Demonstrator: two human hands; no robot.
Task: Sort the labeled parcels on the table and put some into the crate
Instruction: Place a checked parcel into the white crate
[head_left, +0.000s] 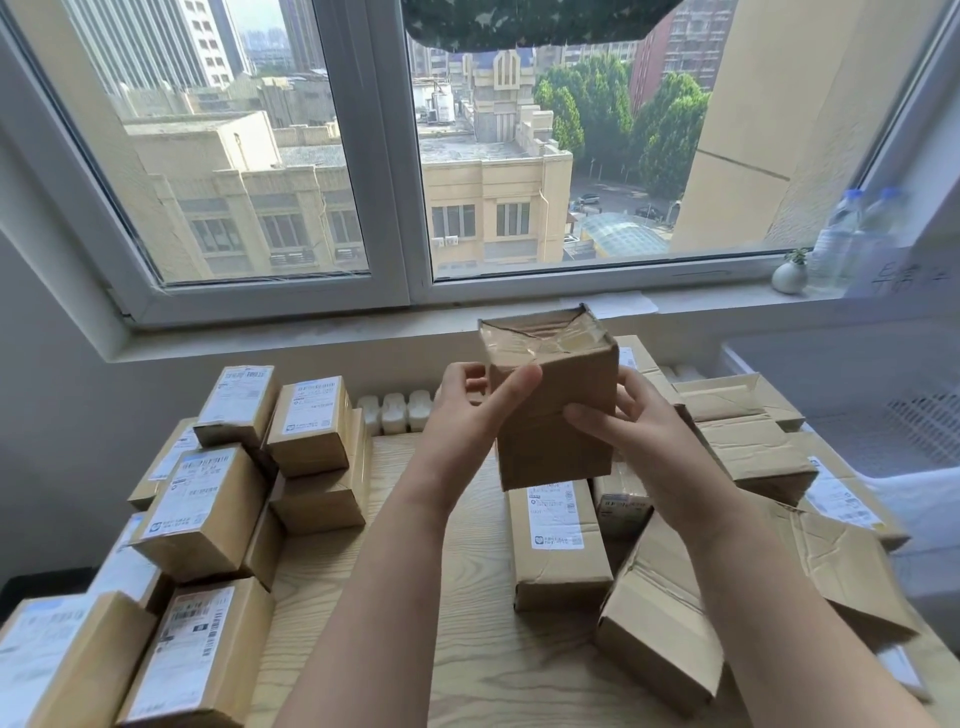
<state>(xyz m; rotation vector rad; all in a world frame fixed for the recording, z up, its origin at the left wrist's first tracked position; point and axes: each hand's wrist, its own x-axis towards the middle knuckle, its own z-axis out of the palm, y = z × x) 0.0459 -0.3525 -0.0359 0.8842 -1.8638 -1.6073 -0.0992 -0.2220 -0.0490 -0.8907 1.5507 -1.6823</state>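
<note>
Both hands, left hand (464, 402) and right hand (631, 423), grip 1 upright parcel (553, 400) between them above the table's (467, 597) far edge.

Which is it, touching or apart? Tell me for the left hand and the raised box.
Touching. The head view shows the left hand gripping the raised box, thumb across its front, fingers behind its left edge.

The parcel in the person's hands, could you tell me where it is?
Head view: the parcel is held between the left hand and right hand, centre frame, above the table.
</note>
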